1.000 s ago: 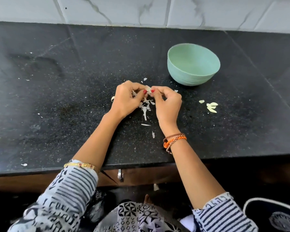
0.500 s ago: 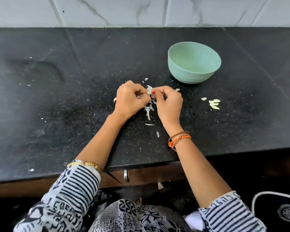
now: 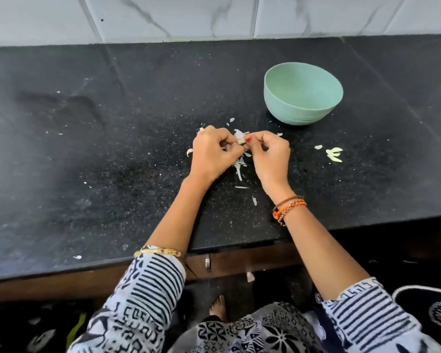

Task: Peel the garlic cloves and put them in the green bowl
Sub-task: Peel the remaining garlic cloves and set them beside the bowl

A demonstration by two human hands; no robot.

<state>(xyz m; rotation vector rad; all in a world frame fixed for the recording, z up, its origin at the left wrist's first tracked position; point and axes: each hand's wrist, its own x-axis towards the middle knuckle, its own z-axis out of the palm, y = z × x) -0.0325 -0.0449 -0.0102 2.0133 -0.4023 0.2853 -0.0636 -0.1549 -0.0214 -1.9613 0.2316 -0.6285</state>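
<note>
Bowl (image 3: pixel 303 96) behind-right of hands (image 3: pixel 241 151)

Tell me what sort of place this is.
Most likely a home kitchen: a black stone countertop backed by white marbled wall tiles, with a green bowl and garlic skins scattered where both hands work.

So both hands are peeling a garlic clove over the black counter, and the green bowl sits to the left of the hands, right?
Not quite. The head view shows the green bowl to the right of the hands and farther back. The rest holds: the left hand and right hand both pinch the garlic clove over the black counter.
</note>
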